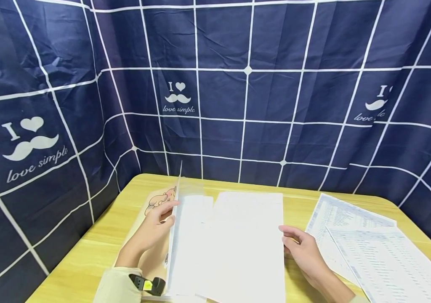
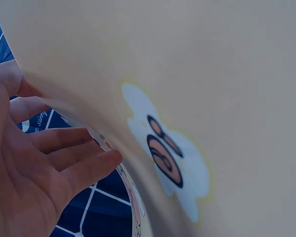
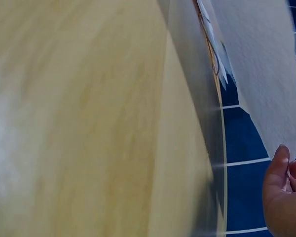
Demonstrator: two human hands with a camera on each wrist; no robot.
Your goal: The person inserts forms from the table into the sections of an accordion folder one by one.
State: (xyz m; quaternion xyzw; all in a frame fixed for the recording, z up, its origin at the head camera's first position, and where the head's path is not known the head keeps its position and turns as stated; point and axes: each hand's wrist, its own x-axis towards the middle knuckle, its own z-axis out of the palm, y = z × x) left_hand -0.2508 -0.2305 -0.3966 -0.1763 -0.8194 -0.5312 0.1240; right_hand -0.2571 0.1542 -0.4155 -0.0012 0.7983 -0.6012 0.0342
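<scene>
A beige folder with a cartoon print (image 1: 158,202) lies at the left of the table, its clear sleeves (image 1: 190,189) raised. My left hand (image 1: 155,229) holds the folder's raised leaves at their left edge. In the left wrist view, the beige cover (image 2: 237,123) curves past the left hand (image 2: 39,168), thumb and fingertips at its edge. A white sheet of paper (image 1: 249,244) lies over the folder's right part. My right hand (image 1: 302,248) pinches this sheet's right edge between thumb and fingers. In the right wrist view, the sheet (image 3: 261,64) hangs down to the right hand (image 3: 288,192).
Two printed sheets overlap at the right of the wooden table (image 1: 102,252): a rear sheet (image 1: 336,214) and a front sheet (image 1: 397,261). A dark blue curtain (image 1: 223,92) with white grid lines surrounds the table's back and sides. A black strap device (image 1: 149,284) sits on the left wrist.
</scene>
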